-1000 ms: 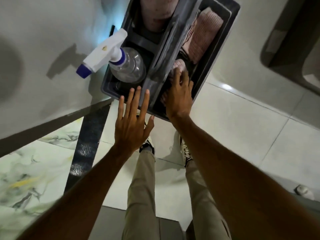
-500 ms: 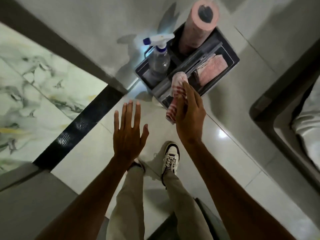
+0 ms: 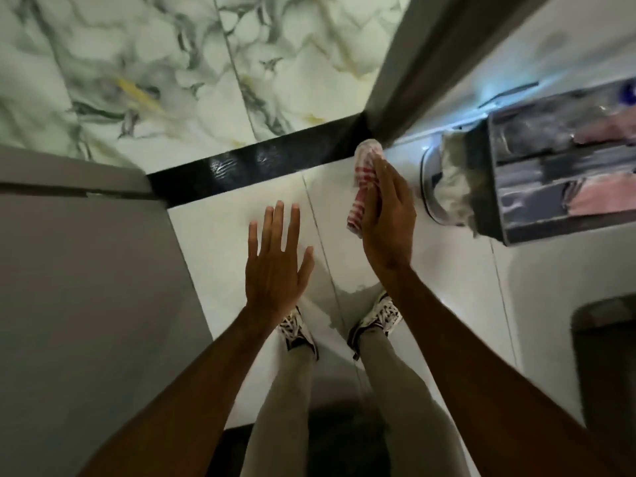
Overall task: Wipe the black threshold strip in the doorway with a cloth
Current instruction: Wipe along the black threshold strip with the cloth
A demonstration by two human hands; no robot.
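The black threshold strip (image 3: 241, 166) runs across the doorway floor between marble tile beyond and white tile on my side, with light glinting off its middle. My right hand (image 3: 387, 215) holds a rolled red-and-white striped cloth (image 3: 364, 187) in the air, its top end close to the strip's right end by the door frame. My left hand (image 3: 275, 266) hovers open over the white tile, fingers spread and holding nothing, a short way on my side of the strip.
A dark cleaning caddy (image 3: 564, 166) with pink cloths and a spray bottle sits on the floor at the right, a whitish rag hanging from its left end. Grey door frame posts stand at the left (image 3: 86, 270) and upper right (image 3: 413, 63). My shoes (image 3: 299, 332) stand on white tile.
My right hand lifted the striped cloth out of the caddy and carried it toward the strip. My view swung from the caddy to the doorway. The left hand stayed open.
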